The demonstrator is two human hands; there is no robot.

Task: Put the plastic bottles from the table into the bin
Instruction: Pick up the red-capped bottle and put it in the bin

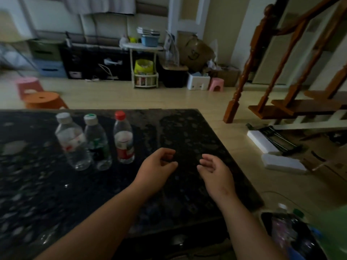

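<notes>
Three clear plastic bottles stand upright in a row on the dark speckled table (187, 132): one with a white cap (72, 141), one with a green-topped cap (97, 142), one with a red cap and red label (124, 138). My left hand (156, 166) hovers just right of the red-capped bottle, fingers loosely curled, holding nothing. My right hand (216, 170) hangs beside it over the table, fingers relaxed and empty. The bin (266, 220) sits on the floor at the lower right, with bottles (281, 224) lying inside it.
Wooden stair posts (242, 79) rise past the table's far right corner. White flat boxes (281, 162) lie on the floor to the right. An orange stool (44, 100) and a pink stool (28, 85) stand beyond the table's far left edge.
</notes>
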